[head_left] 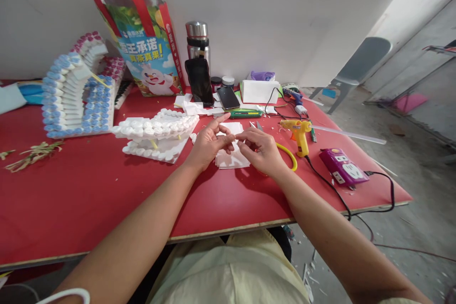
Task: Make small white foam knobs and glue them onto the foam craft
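Note:
My left hand (213, 144) and my right hand (261, 150) meet at the fingertips above a small stack of white paper sheets (233, 163). The left thumb presses against bent fingers while its index finger points outward. On the right, thumb and fingers are drawn together in a pinch. Whatever sits between the fingertips is too small or hidden to name. Partly under my right hand lies a pair of scissors with yellow handles (290, 156). Left of my hands stands a white piece made of rows of small rolled bits (156, 128) on a flat base.
A yellow glue gun (300, 135) and a purple power socket (344, 167), with cords, are at the right. Behind stand a phone (199, 80), a steel flask (197, 33), a green cutter (245, 114) and a shopping bag (147, 52). A blue-and-white piece (64, 95) stands at left.

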Tool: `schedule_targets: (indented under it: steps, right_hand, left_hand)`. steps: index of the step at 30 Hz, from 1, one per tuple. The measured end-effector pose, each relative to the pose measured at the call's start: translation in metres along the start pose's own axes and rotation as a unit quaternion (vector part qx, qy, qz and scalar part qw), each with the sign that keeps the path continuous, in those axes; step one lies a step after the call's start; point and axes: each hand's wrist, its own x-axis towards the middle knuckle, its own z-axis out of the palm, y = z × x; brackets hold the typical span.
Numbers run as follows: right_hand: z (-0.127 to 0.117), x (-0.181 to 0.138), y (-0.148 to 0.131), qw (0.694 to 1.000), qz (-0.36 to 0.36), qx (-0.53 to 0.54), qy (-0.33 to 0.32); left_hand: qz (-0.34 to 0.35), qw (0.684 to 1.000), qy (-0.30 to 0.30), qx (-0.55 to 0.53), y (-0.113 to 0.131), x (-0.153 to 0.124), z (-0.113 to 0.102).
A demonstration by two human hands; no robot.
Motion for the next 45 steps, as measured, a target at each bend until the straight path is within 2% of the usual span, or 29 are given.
schedule_targets:
  steps: [8,13,21,31,35,40,45]
  right_hand:
    - [0.002,-0.001,0.004,1.000,0.012,0.018,0.016]
    - [0.000,-0.001,0.001,0.999,0.009,0.038,-0.005]
    - [-0.003,-0.001,-0.003,0.995,0.007,0.098,-0.007]
    - [-0.003,0.000,-0.009,0.995,0.013,0.094,-0.013]
    - [-0.004,0.001,-0.004,0.984,0.073,0.161,0.022]
    - [-0.007,0.008,0.010,0.955,0.167,0.212,0.120]
    - [-0.004,0.011,0.015,0.944,0.217,0.240,0.061]
  left_hand:
    - [-0.015,1.000,0.004,-0.009,-0.004,0.000,0.001]
    - [-0.048,0.995,0.004,-0.084,-0.003,0.000,0.001]
    - [-0.136,0.969,-0.027,-0.205,0.001,-0.001,-0.003]
    - [-0.176,0.963,-0.055,-0.197,-0.003,0.000,-0.004]
    - [-0.176,0.958,-0.078,-0.214,-0.004,0.000,-0.002]
    - [-0.201,0.934,-0.124,-0.268,0.003,-0.003,-0.001]
    - [-0.204,0.927,-0.165,-0.268,0.009,-0.007,0.001]
